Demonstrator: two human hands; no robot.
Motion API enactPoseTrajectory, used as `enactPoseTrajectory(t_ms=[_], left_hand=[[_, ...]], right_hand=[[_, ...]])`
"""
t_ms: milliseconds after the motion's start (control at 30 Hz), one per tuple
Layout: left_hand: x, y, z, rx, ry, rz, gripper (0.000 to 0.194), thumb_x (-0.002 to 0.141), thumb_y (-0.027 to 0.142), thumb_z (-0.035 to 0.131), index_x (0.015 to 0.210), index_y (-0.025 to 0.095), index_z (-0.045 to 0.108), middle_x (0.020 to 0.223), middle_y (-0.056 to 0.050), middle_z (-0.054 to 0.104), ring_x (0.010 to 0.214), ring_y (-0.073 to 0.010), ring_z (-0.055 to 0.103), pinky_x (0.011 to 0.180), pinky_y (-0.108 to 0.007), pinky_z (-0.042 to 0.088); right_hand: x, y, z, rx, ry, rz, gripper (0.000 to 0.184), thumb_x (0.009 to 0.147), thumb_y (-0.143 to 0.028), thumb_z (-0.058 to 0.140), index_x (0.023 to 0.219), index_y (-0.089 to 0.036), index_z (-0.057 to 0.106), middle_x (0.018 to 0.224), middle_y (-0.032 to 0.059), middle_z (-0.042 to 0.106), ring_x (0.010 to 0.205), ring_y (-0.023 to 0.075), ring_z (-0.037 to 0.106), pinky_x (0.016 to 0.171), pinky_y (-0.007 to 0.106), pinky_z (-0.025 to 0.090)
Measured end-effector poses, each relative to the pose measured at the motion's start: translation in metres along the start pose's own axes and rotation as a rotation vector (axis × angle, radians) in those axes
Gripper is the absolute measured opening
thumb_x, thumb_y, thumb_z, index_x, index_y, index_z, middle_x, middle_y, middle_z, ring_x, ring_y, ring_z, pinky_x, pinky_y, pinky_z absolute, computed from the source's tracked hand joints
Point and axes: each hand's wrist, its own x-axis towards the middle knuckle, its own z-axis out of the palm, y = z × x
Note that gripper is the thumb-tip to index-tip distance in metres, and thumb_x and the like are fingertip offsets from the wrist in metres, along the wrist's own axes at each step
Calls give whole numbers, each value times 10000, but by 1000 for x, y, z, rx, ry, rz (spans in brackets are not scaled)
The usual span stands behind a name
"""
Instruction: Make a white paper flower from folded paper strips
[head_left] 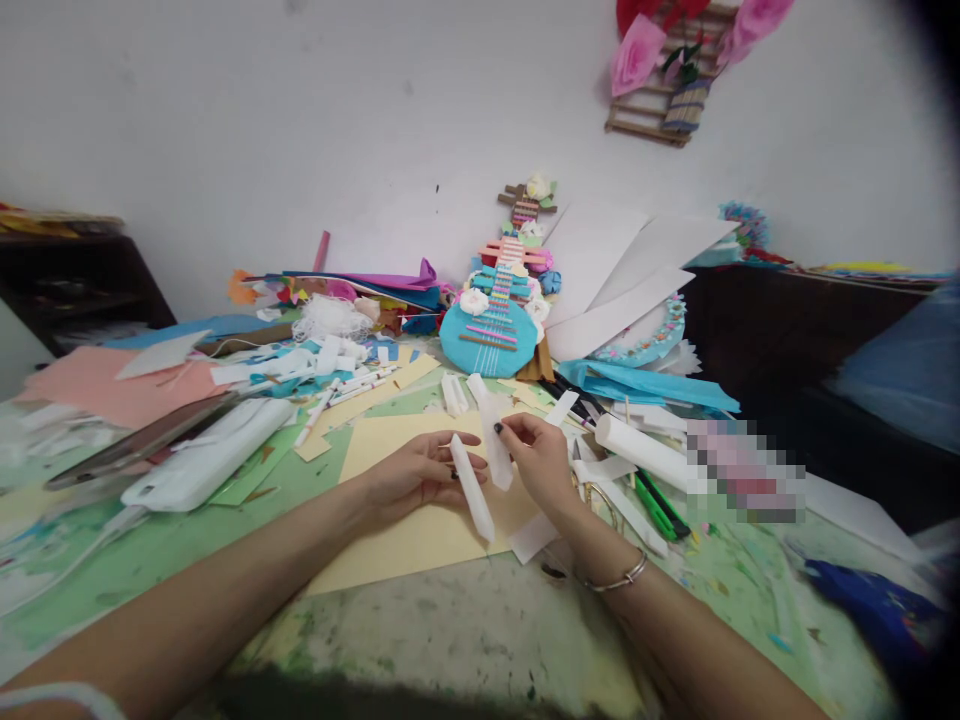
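I have two white pieces, one at each hand. My left hand is loosely curled, holding one slim white piece against its fingers; it is long and smooth, with a pointed near end, and tilts with its top leaning left. My right hand pinches the other, a flatter, slightly translucent white strip, between thumb and finger; its near end narrows too. A third piece, a short folded white paper, lies just beyond my left hand.

Under my hands, one flat cream sheet covers part of the green, paint-stained desk. To the right are one thick white roll, one green cutter with a dark end, and gold-coloured metal loops, partly hidden by white strips. One silvery bracelet circles my right wrist.

On the left lie one rounded white case with a cable and one salmon-pink sheet. At the far side, one blue, round-bodied string-instrument model leans upright, with pale strings, coloured crossbars and ruffled white flowers. A tangle of thin white shreds sits left of it.
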Motion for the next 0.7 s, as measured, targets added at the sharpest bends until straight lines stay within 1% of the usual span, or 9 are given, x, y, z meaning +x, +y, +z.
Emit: enactPoseTrajectory(t_ms=[100, 167, 233, 300, 367, 433, 567, 633, 700], left_hand=[[0, 0, 1, 31, -4, 18, 449, 669, 56, 640, 1090, 124, 500, 974, -137, 626, 912, -248, 616, 829, -461, 474], [1, -1, 0, 66, 17, 23, 434, 679, 92, 657, 1084, 128, 504, 954, -124, 626, 870, -229, 627, 800, -425, 498], [3, -1, -2, 122, 73, 22, 411, 681, 129, 673, 1063, 127, 521, 910, -103, 629, 802, -200, 640, 762, -375, 521], [5, -1, -4, 195, 146, 28, 373, 677, 170, 687, 1020, 118, 551, 818, -70, 628, 708, -161, 643, 713, -321, 537], [6, 0, -6, 266, 217, 36, 343, 662, 204, 704, 967, 110, 578, 717, -36, 612, 622, -128, 628, 646, -271, 544], [7, 1, -6, 320, 283, 42, 341, 641, 235, 720, 932, 112, 590, 658, -18, 600, 562, -114, 612, 566, -235, 537], [7, 3, -8, 387, 361, 50, 390, 603, 284, 738, 925, 127, 585, 672, -44, 647, 514, -134, 613, 457, -222, 508], [7, 3, -9, 393, 373, 59, 390, 595, 278, 735, 919, 126, 580, 686, -66, 668, 536, -152, 629, 456, -223, 505], [7, 3, -9, 383, 371, 67, 368, 599, 260, 724, 910, 125, 581, 702, -78, 681, 580, -163, 646, 490, -224, 515]], right_hand=[[0, 3, 1, 84, -29, 49, 188, 742, -317, 542, 743, -151, 628, 673, 26, 626, 586, 126, 540, 544, 237, 433], [1, 4, 2, 140, -48, 82, 198, 731, -336, 553, 744, -150, 619, 665, 23, 612, 578, 125, 530, 523, 233, 426], [1, 4, 1, 197, -62, 117, 206, 718, -349, 568, 739, -148, 608, 651, 17, 592, 554, 116, 510, 492, 225, 409], [3, 2, -2, 252, -57, 143, 209, 703, -354, 587, 728, -146, 598, 634, 6, 571, 532, 104, 485, 471, 215, 389], [5, 0, -4, 300, -49, 146, 207, 690, -351, 603, 722, -147, 596, 619, -7, 555, 523, 92, 467, 468, 206, 372], [5, -3, -6, 336, -83, 128, 198, 685, -343, 611, 723, -149, 602, 609, -15, 549, 522, 86, 461, 474, 201, 361], [0, -5, -3, 291, -258, 87, 164, 682, -304, 620, 732, -149, 636, 645, 5, 597, 576, 101, 509, 530, 215, 386], [-4, -4, 2, 219, -322, 78, 137, 683, -271, 617, 749, -156, 651, 682, 17, 629, 616, 112, 539, 566, 225, 405], [-7, -2, 7, 127, -349, 71, 107, 687, -246, 608, 738, -165, 654, 681, 15, 637, 619, 115, 548, 572, 226, 412]])
